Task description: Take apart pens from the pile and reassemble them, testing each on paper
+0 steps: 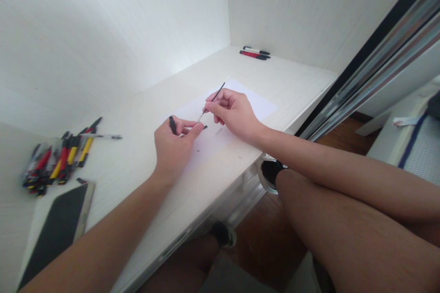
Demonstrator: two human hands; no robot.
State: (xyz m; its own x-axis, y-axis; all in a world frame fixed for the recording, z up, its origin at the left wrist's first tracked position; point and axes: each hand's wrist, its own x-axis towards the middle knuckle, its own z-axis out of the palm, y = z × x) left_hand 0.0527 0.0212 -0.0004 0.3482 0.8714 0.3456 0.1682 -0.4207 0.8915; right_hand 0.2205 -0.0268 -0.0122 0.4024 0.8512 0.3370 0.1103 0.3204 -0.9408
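Observation:
My left hand (pixel 173 143) rests on a white sheet of paper (pixel 254 100) and pinches a short black pen part (pixel 172 124) between thumb and fingers. My right hand (pixel 232 112) holds a thin black ink refill (pixel 213 99) in a fingertip pinch, its tip pointing down toward my left hand. The two hands are close together over the paper. A tiny dark piece (pixel 198 150) lies on the paper below them.
A heap of red, yellow and black pens (pixel 57 160) lies at the left, with one clear pen (pixel 101 136) beside it. A dark phone (pixel 58 229) lies near the front left. Two pens (pixel 255 53) sit in the far corner. White walls enclose the shelf; its front edge (pixel 220 201) runs diagonally.

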